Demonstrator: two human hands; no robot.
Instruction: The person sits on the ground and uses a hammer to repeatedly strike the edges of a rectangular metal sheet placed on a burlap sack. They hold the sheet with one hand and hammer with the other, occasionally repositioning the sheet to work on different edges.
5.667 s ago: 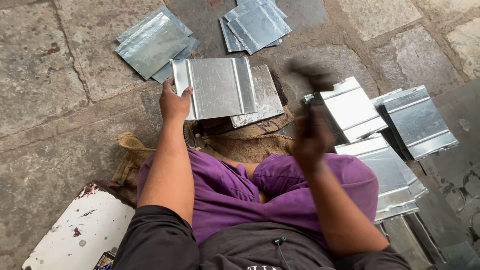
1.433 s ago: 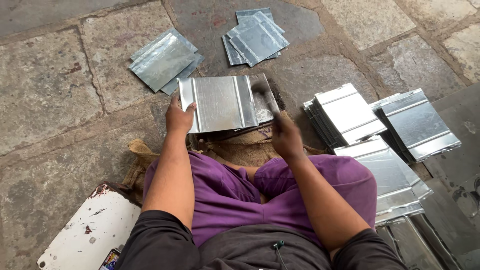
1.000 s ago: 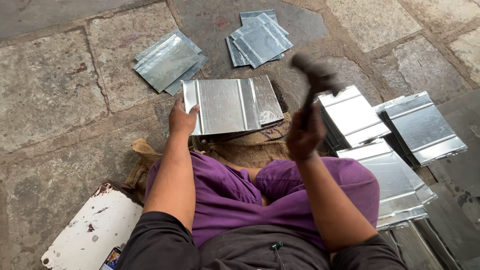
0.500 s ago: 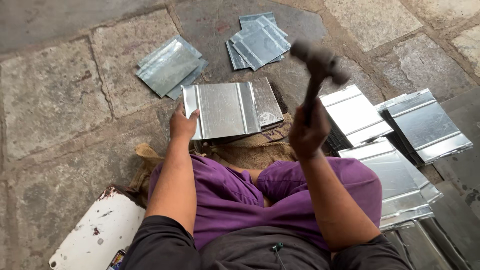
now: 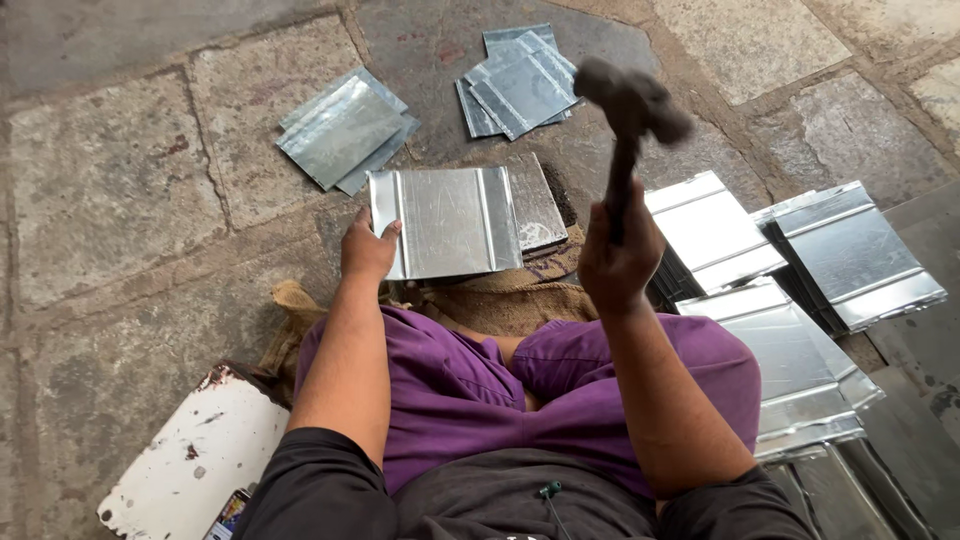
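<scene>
I sit cross-legged on a stone floor. My left hand (image 5: 368, 248) presses the left edge of a ribbed metal sheet (image 5: 445, 221) that lies flat on a metal block in front of my knees. My right hand (image 5: 620, 258) is shut on the handle of a hammer (image 5: 631, 102), raised above and to the right of the sheet with its head up. A second flat metal piece (image 5: 537, 203) sticks out from under the sheet's right side.
Stacks of ribbed metal sheets (image 5: 712, 230) (image 5: 853, 252) (image 5: 800, 366) lie to my right. Two piles of smaller sheets (image 5: 343, 128) (image 5: 519, 91) lie further out on the stone. Burlap (image 5: 497, 296) covers the ground before my legs. A white board (image 5: 196, 462) rests at lower left.
The hammer struck the sheet's right side, then my right hand swung it upward and now holds it high. My left hand has kept pressing on the sheet.
</scene>
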